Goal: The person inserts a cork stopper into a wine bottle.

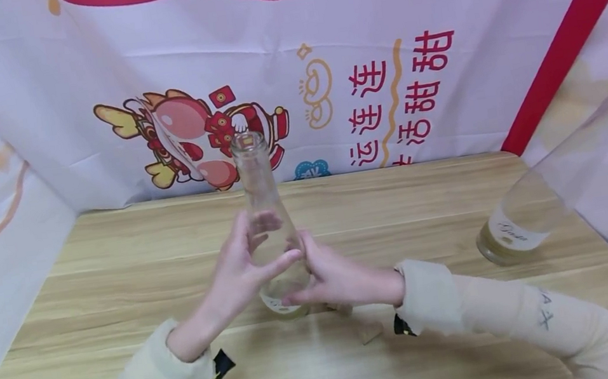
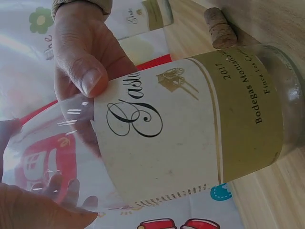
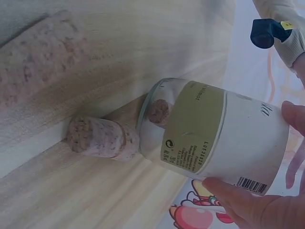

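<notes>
Here, between the side edges of the table (image 1: pixel 137 282), the left hand (image 1: pixel 242 268) and lower right hand (image 1: pixel 332 275) grasp the bottle (image 1: pixel 280 236), neck (image 1: pixel 253 164) above both.

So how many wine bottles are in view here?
2. One wine bottle is held between the left hand and right hand; a second bottle stands on the right side of the table. I see no sign of a hidden one.
</notes>
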`<state>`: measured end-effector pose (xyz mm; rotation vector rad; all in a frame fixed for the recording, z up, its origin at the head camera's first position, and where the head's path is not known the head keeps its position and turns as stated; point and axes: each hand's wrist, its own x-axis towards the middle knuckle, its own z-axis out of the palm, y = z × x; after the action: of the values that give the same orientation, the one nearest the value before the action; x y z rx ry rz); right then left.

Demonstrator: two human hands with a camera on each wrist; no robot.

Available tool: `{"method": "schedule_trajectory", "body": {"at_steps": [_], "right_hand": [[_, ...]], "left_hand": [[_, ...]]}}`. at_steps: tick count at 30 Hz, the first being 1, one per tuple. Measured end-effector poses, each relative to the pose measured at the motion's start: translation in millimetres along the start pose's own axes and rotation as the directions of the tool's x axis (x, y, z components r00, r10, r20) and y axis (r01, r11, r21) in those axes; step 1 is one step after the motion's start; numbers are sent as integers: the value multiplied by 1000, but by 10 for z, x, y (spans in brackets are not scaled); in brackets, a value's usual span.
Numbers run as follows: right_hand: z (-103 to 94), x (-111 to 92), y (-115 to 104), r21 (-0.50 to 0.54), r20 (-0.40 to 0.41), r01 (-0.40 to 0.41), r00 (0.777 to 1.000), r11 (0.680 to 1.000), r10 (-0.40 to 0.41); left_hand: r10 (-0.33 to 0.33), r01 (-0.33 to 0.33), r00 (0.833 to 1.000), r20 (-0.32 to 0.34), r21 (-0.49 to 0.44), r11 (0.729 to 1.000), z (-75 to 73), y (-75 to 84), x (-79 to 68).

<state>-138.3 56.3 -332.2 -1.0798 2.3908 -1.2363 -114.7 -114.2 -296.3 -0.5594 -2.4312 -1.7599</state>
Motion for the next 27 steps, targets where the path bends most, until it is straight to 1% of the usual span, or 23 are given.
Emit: {"method": "schedule_trajectory", "body": {"at_steps": [2,5,10,11,14,16,18,20,22,23,27], "right_hand": [[-2,-10,15,-3,-10,19,1000,1000,-19],[-15,-31,35,-24,-16,22,1000,999,-22],[-71,-52,45,-57,21,28,999,998,-27],[-88,-58,39,-69,29,22,999,997,-20],[-132,-77,33,-149,45,-16,999,989,23],[-147,-96,38,-224,55,-69,995,972,83],[-142,-113,65,-301,70,-111,988,947,138],[-114,-129,108,-350,81,-147,979,925,186],[-80,-146,151,-388,96,-171,970,906,225],[-61,-150,175,-405,102,-172,968,898,231],[-14,-176,233,-442,131,-180,956,879,261]], "left_hand": [[14,-14,1000,-2,10,1000,16,-1,-1],[14,-14,1000,3,29,999,34,3,-1],[-1,0,1000,20,44,999,39,-2,-11],[0,-1,1000,21,45,999,38,-4,-12],[7,-8,1000,21,52,999,33,-9,-14],[13,-14,1000,20,54,998,29,-12,-16],[12,-13,1000,21,53,999,26,-16,-19],[8,-9,1000,22,45,999,22,-18,-23],[-8,7,1000,24,36,999,18,-19,-26],[-19,18,1000,25,34,999,15,-18,-29],[-48,47,999,27,33,998,3,-15,-39]]}}
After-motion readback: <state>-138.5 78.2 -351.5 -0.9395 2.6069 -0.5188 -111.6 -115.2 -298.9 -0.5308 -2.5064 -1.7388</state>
